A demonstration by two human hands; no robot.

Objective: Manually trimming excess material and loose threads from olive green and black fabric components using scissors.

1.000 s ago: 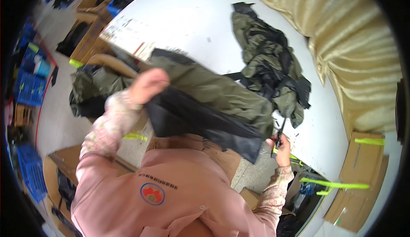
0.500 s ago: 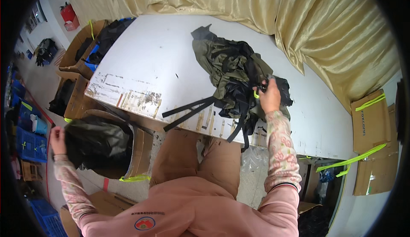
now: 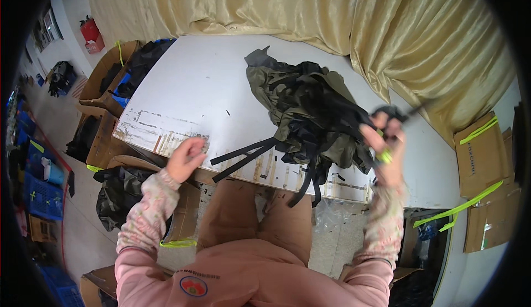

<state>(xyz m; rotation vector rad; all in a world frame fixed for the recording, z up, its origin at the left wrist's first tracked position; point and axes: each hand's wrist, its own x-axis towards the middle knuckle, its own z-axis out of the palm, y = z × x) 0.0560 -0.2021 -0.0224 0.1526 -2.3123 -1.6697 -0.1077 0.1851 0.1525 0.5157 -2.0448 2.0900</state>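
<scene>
Since half a second ago the left hand [image 3: 187,158] has risen from the lower-left box to the table edge [image 3: 166,141], fingers loosely curled and empty, while the right hand [image 3: 384,135], right of centre, pinches blurred scissors [image 3: 395,113] that could snag the olive garment pile [image 3: 310,113].

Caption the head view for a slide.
Right hand grips dark scissors beside an olive garment pile on a white table; left hand hangs empty.
</scene>
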